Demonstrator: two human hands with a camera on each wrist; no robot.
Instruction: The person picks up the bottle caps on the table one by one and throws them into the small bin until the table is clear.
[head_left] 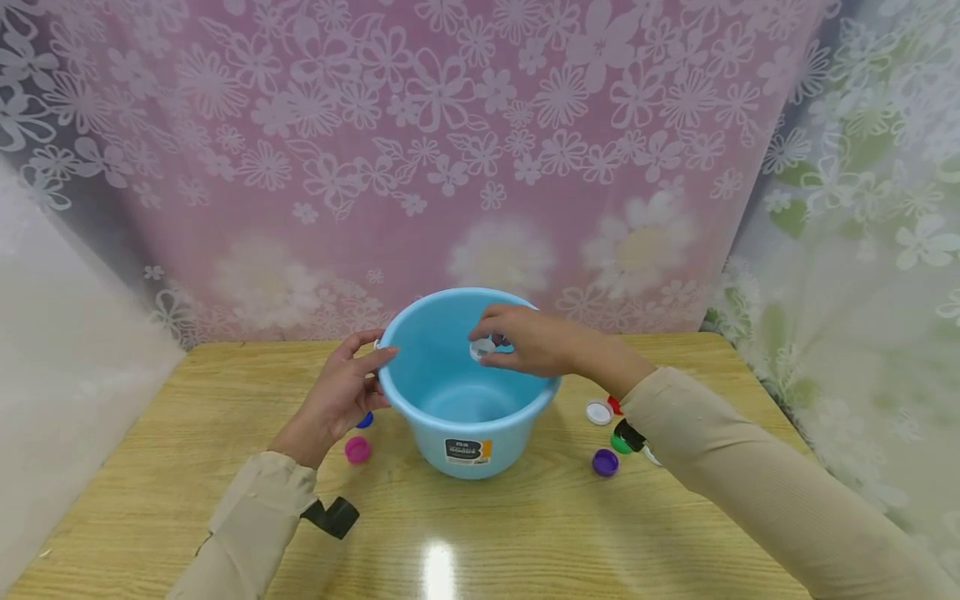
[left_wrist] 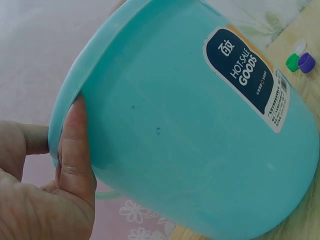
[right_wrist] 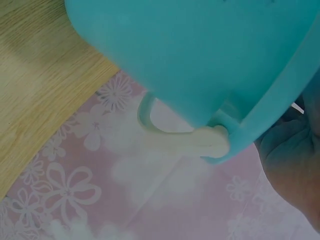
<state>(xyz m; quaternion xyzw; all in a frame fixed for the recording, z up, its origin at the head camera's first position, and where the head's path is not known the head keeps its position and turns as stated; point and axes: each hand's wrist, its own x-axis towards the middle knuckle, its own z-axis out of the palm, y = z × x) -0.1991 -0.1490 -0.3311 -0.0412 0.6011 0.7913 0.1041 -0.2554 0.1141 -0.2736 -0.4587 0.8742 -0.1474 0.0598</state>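
A light blue plastic bucket [head_left: 516,450] stands on the table, its label facing the person. At the bucket's left rim, my left hand [head_left: 339,398] grips the edge; the left wrist view has the thumb and fingers on either side of the rim [left_wrist: 70,80]. Over the bucket's mouth, my right hand [head_left: 536,340] pinches a small white bottle cap [head_left: 481,348] between thumb and fingers. The right wrist view shows only part of this hand [right_wrist: 292,160] behind the rim, with the cap hidden. A pale handle [right_wrist: 185,142] hangs at the bucket's side.
On the wooden table [head_left: 225,467], a pink cap [head_left: 357,450] and a blue cap [head_left: 365,420] lie left of the bucket. To its right are a white cap [head_left: 599,412], a purple cap [head_left: 605,462], a green cap [head_left: 620,443] and a red cap [head_left: 615,405]. Behind hangs a floral curtain [head_left: 480,150].
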